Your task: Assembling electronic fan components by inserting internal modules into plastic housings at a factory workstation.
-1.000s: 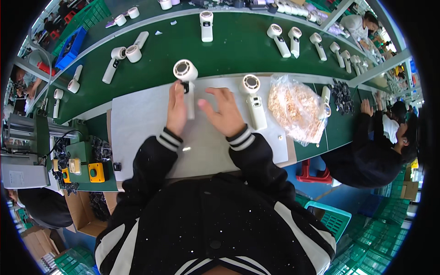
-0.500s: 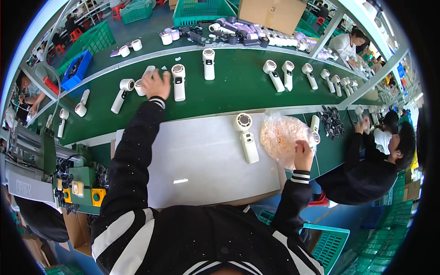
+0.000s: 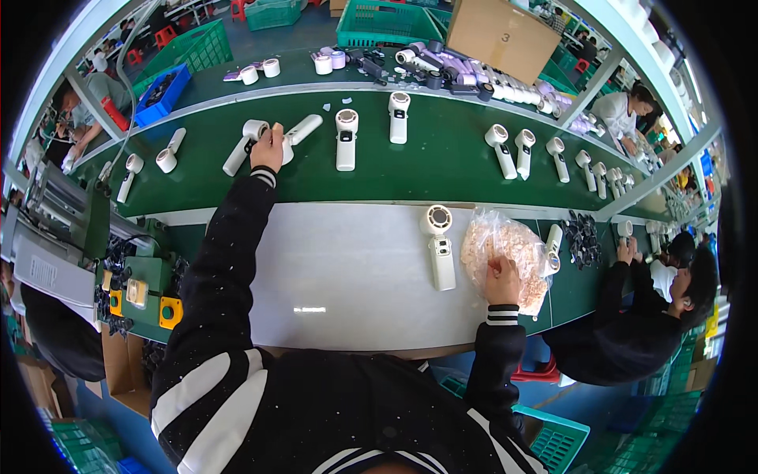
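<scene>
At the far left of the green bench, my left hand [image 3: 268, 150] is closed between two white handheld fans. It seems to grip the left fan [image 3: 237, 156], whose head tilts beside my fingers. The other fan [image 3: 305, 128] lies against the hand's right side, its handle pointing up and right. My right hand [image 3: 503, 282] is over the near side of a clear plastic bag [image 3: 521, 241] of small pale pieces. Its fingers are pinched together, and what they hold is too small to make out. Another white fan [image 3: 441, 257] lies on the grey board [image 3: 339, 268] between my arms.
More white fans [image 3: 346, 141] lie along the green bench [image 3: 442, 170]. A pile of black parts [image 3: 583, 241] is right of the bag. A machine with yellow-housed buttons [image 3: 170, 313] stands at left. A cardboard box [image 3: 501, 35] is behind. A co-worker [image 3: 632, 316] sits at right.
My left hand has gone from spread fingers to closed, and the left fan has turned. My right hand has shifted toward the bag's near middle, fingers pinched. The whole view has shifted slightly.
</scene>
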`<act>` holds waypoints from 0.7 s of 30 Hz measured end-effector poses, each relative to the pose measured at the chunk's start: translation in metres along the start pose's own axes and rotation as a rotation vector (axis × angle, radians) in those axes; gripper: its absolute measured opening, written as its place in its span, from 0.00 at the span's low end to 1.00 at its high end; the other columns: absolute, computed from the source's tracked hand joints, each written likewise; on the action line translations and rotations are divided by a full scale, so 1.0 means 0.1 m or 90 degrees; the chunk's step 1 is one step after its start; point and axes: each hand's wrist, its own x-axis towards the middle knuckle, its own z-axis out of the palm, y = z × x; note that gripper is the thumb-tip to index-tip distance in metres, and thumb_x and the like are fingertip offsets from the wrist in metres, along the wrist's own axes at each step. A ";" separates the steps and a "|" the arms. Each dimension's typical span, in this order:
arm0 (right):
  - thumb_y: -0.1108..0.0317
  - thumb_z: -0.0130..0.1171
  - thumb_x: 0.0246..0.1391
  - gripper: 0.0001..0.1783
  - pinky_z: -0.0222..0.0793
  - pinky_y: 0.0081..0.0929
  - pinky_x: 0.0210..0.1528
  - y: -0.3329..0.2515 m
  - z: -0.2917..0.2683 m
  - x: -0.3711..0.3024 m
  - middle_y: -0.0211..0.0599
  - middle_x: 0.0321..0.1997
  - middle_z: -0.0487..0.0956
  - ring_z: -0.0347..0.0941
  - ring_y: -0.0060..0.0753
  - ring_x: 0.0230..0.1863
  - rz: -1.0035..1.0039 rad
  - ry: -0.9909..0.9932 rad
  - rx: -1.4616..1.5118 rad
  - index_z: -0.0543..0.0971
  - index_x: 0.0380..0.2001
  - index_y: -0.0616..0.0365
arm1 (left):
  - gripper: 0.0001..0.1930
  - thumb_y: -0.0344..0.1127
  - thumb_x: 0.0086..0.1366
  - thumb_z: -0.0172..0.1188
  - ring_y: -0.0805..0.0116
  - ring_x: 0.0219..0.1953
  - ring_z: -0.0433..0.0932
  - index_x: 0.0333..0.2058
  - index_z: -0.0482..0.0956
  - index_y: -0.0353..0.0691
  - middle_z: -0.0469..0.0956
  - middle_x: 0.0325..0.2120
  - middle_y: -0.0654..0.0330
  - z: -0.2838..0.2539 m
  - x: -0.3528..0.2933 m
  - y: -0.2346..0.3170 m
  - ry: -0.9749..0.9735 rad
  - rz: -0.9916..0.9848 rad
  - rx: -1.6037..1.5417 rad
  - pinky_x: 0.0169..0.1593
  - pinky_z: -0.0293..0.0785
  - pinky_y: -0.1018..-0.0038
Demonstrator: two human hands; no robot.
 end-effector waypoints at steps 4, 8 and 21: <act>0.66 0.63 0.47 0.06 0.68 0.43 0.40 0.00 -0.03 0.00 0.35 0.32 0.77 0.74 0.44 0.38 0.022 0.006 0.017 0.77 0.28 0.52 | 0.12 0.36 0.65 0.57 0.64 0.36 0.81 0.43 0.79 0.37 0.81 0.32 0.55 -0.47 -0.53 0.09 -0.178 0.195 -0.300 0.41 0.75 0.72; 0.69 0.61 0.47 0.05 0.71 0.39 0.38 0.15 0.00 0.08 0.38 0.30 0.78 0.76 0.45 0.35 -0.031 -0.016 0.040 0.76 0.28 0.56 | 0.11 0.30 0.59 0.63 0.71 0.39 0.77 0.40 0.81 0.34 0.79 0.37 0.58 -1.10 -1.18 0.50 -0.498 0.261 -0.323 0.44 0.73 0.75; 0.69 0.53 0.60 0.06 0.65 0.28 0.32 0.24 0.04 0.07 0.37 0.26 0.74 0.68 0.30 0.28 0.033 0.081 0.245 0.74 0.36 0.60 | 0.15 0.44 0.57 0.65 0.57 0.45 0.72 0.40 0.81 0.44 0.75 0.39 0.59 -0.91 -2.24 1.01 -0.173 0.312 -0.072 0.50 0.70 0.64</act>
